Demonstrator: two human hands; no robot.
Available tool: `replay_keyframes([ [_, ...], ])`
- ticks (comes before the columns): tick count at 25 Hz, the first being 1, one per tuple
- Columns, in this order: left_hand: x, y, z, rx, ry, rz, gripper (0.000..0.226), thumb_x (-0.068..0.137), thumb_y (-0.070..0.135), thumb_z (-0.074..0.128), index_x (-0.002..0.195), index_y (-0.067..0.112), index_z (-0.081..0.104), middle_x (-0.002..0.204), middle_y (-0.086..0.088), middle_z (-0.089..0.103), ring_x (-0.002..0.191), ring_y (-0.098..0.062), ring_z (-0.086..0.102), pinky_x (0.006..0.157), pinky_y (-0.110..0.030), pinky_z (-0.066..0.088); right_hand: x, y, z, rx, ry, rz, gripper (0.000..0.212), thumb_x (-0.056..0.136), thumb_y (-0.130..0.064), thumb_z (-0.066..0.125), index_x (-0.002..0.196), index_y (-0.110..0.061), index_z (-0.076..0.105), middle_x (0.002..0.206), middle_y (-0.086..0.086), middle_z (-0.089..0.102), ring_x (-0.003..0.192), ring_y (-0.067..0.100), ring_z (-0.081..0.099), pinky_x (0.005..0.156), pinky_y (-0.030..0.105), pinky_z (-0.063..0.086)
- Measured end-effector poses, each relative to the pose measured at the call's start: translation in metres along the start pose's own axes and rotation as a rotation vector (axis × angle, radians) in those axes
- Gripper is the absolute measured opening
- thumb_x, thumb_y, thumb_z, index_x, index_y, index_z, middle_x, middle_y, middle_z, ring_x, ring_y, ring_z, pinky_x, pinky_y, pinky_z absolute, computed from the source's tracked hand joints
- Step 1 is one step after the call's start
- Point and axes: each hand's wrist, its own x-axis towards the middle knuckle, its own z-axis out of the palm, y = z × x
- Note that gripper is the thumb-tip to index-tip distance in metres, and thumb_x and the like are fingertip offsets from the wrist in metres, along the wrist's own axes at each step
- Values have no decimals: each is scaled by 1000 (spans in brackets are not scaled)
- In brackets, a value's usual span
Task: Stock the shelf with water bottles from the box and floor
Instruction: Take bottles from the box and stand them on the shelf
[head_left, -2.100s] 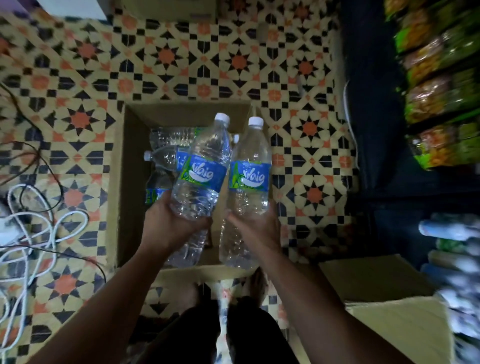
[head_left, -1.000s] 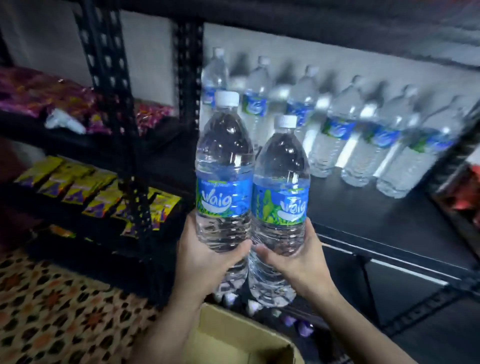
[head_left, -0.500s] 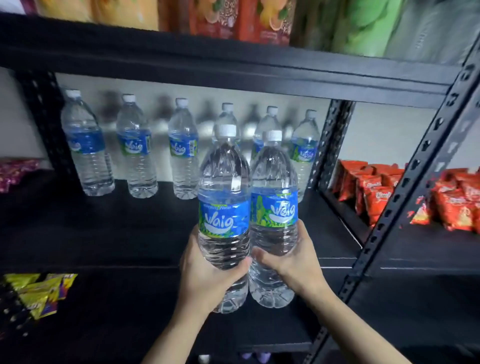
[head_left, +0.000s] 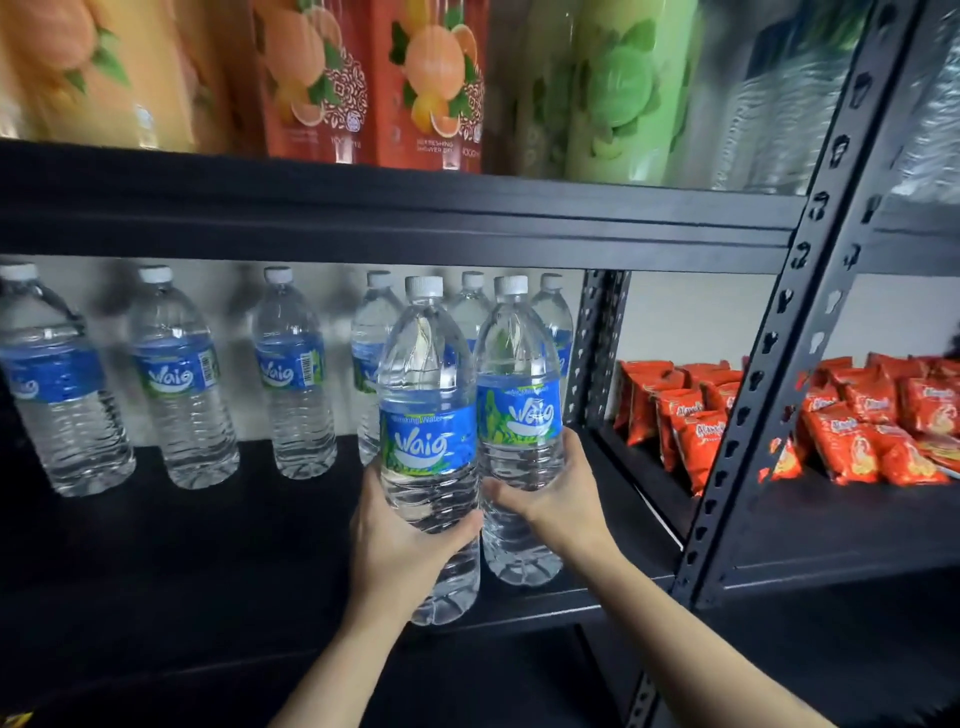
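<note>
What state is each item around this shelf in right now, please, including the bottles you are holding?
Left bottle, upright, capped, gripped by left hand.
Right bottle, upright, capped, gripped by right hand.
Back-row bottles, six, upright, capped, standing on shelf.
Snack packets, heaped in the next bay.

You have two clear bottles near you. The left bottle (head_left: 427, 364) has a white cap and a blue label with green edging and white lettering. The right bottle (head_left: 519, 353) matches it, with more green on its label. The far row of bottles (head_left: 182, 384) is clear, white-capped and blue-labelled. The shelf (head_left: 208, 545) is black. To the right, the snack packets (head_left: 852, 447) are orange-red. Above, the red packs (head_left: 426, 78) carry an orange fruit print, and the pack to their right (head_left: 618, 93) is pale green.
</note>
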Motion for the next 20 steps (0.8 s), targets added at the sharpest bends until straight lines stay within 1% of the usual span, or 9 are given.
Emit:
replay_keyframes([
  [3,14,-2,12,36,4,5,80,45,26,97,113,24,55,100,14,68,94,-6,67,84,-28,52,34,10,-1,2,97,17,87,52,-37,93,125,-21,47,117,-9,65,109,7,62,100,31,49],
  [5,20,-5,18,52,11,1,82,44,26,97,114,25,55,102,12,68,95,-9,68,85,-30,52,56,16,-3,25,148,36,81,55,-29,94,120,-21,46,108,-13,65,100,2,64,94,28,50],
  [7,23,-10,20,59,19,-13,83,43,27,97,114,27,54,102,11,68,94,-10,69,85,-31,53,73,25,-6,40,165,63,78,57,-21,94,117,-22,44,100,-18,63,92,-8,61,87,22,48],
  [9,25,-13,24,65,32,-23,83,43,26,98,113,28,54,101,11,68,93,-11,69,84,-29,51,87,39,-11,17,180,90,81,57,-18,95,119,-20,42,98,-19,60,88,-3,62,85,22,46],
  [11,28,-14,27,74,34,-20,82,43,27,98,113,28,54,101,11,68,93,-11,68,84,-30,51,96,52,-14,-7,181,112,83,55,-17,95,119,-18,42,99,-12,63,91,9,65,86,27,51],
  [12,30,-14,29,83,36,-16,82,43,26,98,112,27,54,100,12,68,93,-11,68,84,-30,51,99,58,-16,-13,178,119,82,54,-15,95,117,-18,43,100,-8,65,91,11,66,87,28,52],
  [14,33,-14,34,97,48,-13,80,44,24,98,110,27,54,99,14,67,92,-11,67,82,-29,50,104,66,-18,-20,158,122,80,54,-12,94,116,-20,43,101,-7,66,88,7,66,84,22,52],
  [16,34,-14,39,97,56,-15,80,44,24,98,110,26,54,98,13,67,93,-13,67,82,-29,49,108,69,-20,-23,127,109,80,55,-10,94,114,-22,42,99,-10,66,85,-2,64,79,15,51],
  [20,37,-14,49,105,59,-5,88,43,25,98,120,21,55,104,9,69,97,-15,66,87,-31,50,116,75,-25,-10,65,115,81,57,-11,94,114,-24,37,102,-9,63,91,7,64,86,24,48],
])
